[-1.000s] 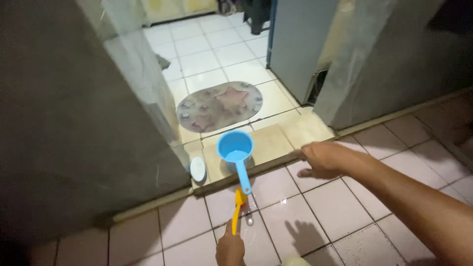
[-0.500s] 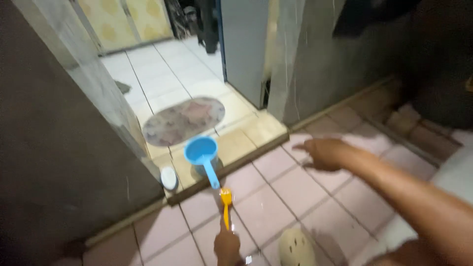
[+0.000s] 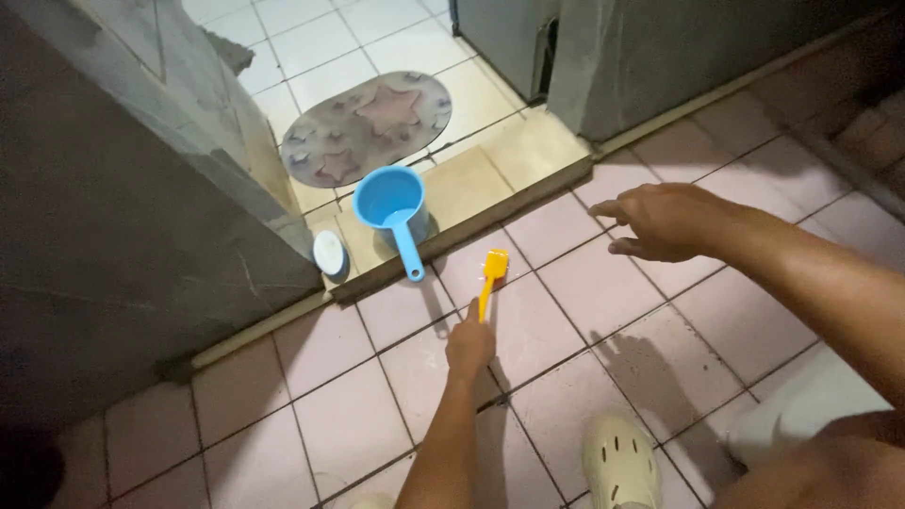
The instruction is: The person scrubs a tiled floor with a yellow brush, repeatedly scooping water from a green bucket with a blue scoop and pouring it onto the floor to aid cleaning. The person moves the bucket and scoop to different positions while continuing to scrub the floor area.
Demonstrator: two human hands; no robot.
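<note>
One small yellow brush (image 3: 490, 279) is gripped by its thin handle in the left hand (image 3: 469, 345), the fingers wrapped tight around the lower end, and its head is pressed down on the pink floor tiles (image 3: 330, 415) just short of the raised doorway step (image 3: 471, 231). Just beyond the brush head, a blue water dipper (image 3: 392, 207) is seen standing on that step, its long handle hung out over the edge toward the brush but kept apart from it. Beside the dipper, to its left, a small white round object (image 3: 329, 253) is propped against the grey wall (image 3: 113, 217). Farther out, past the step, an oval mat with star shapes (image 3: 368, 125) is laid on pale tiles. Over on the other side, the right hand (image 3: 666, 221) is held low over the pink tiles with nothing in it, fingers spread loosely and the index finger stretched toward the step; whether the fingertips are touching the floor cannot be told. At the bottom edge, a cream clog with holes (image 3: 620, 463) is planted on the tiles, near the left forearm.
</note>
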